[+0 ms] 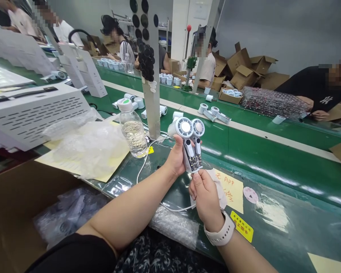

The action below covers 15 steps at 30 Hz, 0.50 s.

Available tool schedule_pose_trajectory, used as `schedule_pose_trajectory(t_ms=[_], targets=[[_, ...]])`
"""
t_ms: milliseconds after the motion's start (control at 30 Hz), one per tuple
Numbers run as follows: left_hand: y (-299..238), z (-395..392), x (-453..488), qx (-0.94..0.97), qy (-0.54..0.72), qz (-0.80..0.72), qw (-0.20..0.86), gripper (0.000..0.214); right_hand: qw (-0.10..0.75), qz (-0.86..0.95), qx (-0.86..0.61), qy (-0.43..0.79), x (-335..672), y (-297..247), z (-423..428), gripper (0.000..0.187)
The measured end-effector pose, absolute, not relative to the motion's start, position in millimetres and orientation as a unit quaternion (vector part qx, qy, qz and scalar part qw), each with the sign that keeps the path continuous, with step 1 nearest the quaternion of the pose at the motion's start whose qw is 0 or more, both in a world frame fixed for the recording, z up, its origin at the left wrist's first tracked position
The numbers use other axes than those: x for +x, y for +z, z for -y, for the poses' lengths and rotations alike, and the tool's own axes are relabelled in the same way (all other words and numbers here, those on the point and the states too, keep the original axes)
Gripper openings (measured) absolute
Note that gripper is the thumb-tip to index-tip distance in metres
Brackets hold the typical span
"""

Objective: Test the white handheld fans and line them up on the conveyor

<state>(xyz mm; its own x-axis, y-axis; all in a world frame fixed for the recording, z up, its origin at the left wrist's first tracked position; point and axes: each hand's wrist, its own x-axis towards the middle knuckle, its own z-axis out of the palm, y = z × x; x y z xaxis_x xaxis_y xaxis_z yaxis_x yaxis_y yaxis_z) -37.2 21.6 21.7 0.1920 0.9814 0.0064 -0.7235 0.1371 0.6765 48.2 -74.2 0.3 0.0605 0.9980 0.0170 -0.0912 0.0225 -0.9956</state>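
The left hand [175, 157] wraps its fingers around two fans [191, 141], the right hand [205, 195] at six o'clock pinches their bottom ends, and one bottle [133, 131] stands at nine o'clock.

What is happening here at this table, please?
A person holds two fans upright in the left hand. The right hand pinches at their lower ends, and a white cable lies below it. A bottle stands nearby. Co-workers sit across the green belt.

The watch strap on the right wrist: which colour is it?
The watch strap is white; the head view shows it.
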Motion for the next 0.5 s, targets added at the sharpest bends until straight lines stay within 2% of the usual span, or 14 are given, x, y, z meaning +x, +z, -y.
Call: schedule_pose_trajectory(t_ms=[133, 267, 500], targets=[[22.4, -24.3, -41.8, 0.266, 0.59, -0.218, 0.731, 0.077, 0.505, 0.543, -0.485, 0.464, 57.6, 6.2, 70.8, 0.041], [27.0, -28.9, -47.8, 0.203, 0.594, -0.191, 0.755, 0.076, 0.525, 0.565, -0.497, 0.398, 67.9, 8.9, 66.4, 0.039], [31.5, -25.3, -48.2, 0.221, 0.572, -0.155, 0.775, 0.073, 0.533, 0.502, -0.506, 0.456, 65.1, 4.1, 68.1, 0.045]])
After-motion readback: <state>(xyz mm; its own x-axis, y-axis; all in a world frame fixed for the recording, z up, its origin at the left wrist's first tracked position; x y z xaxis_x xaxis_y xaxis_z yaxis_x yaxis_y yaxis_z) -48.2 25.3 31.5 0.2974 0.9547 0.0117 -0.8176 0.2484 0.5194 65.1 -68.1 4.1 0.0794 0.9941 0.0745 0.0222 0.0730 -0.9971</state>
